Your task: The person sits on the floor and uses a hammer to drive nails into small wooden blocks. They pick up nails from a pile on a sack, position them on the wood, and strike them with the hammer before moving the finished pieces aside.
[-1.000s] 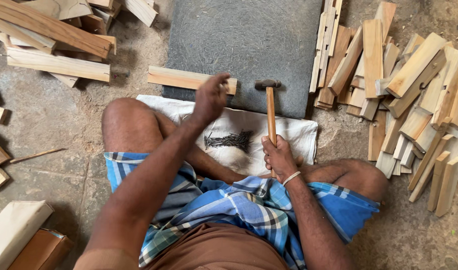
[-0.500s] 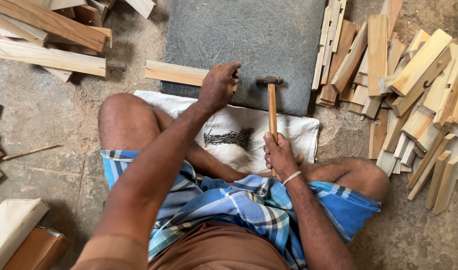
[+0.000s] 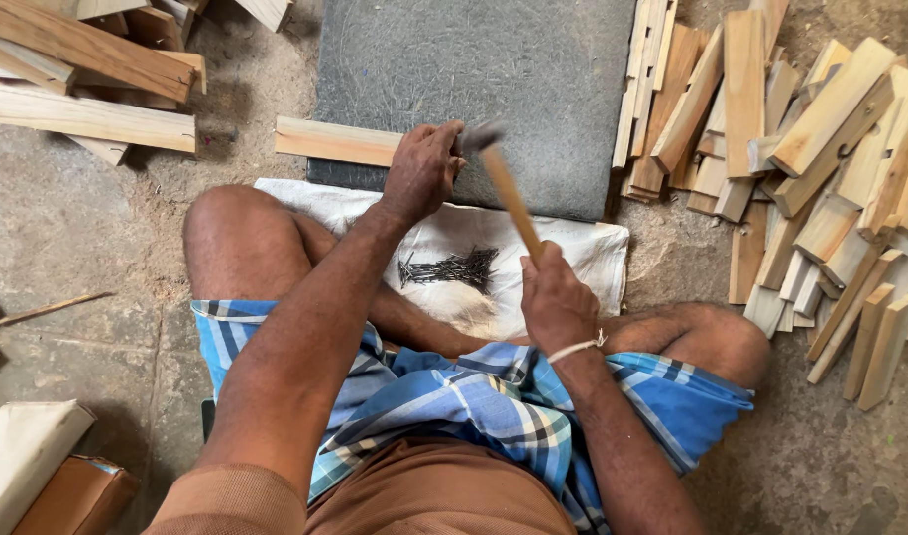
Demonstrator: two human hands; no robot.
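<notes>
Tilted leftward now, hammer clenched in right hand; left hand pinches strip.

A floor-level woodworking shop: cut wood slats, nails, hammer.

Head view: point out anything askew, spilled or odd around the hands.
Nothing looks damaged. The nails lie in a loose heap on the white cloth, not boxed. The hammer in the right hand is motion-blurred near the left hand on the wooden strip.
</notes>
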